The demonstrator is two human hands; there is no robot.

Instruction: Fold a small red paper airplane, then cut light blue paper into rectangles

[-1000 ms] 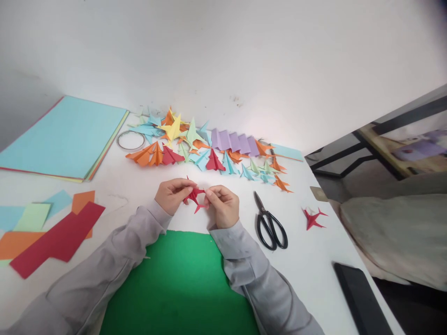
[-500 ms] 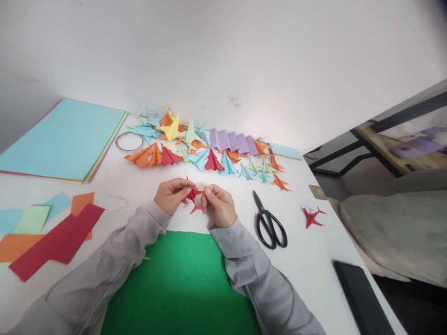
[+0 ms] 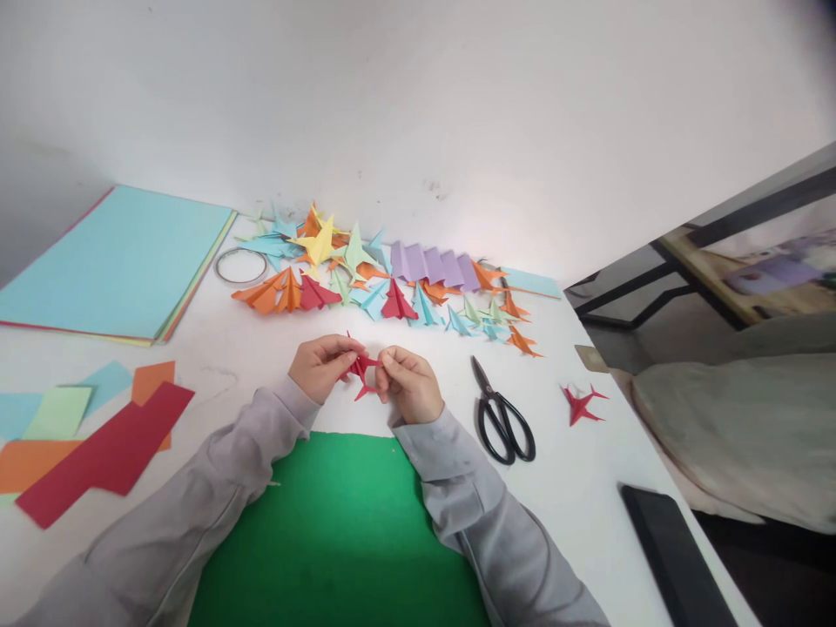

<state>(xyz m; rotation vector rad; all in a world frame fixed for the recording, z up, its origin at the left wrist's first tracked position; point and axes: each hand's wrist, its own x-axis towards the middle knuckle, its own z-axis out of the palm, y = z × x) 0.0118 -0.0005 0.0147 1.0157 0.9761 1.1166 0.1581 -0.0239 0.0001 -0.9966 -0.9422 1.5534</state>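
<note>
The left hand (image 3: 318, 369) is holding the body of a small red paper shape (image 3: 359, 366), and its grip is narrow, with thumb and finger closing on the folds. The right hand (image 3: 415, 383) is pinching one thin arm of the shape, so that grip is looking narrow too. The red paper shape is resting between the two hands, over the worktop (image 3: 274, 344), just past the far edge of the green mat (image 3: 326, 531). To do this well, the left hand should be pressing just enough to stop wobbling, without squashing the folds. The right fingers should be working softly and slowly, because those skinny arms are looking easy to tear.
</note>
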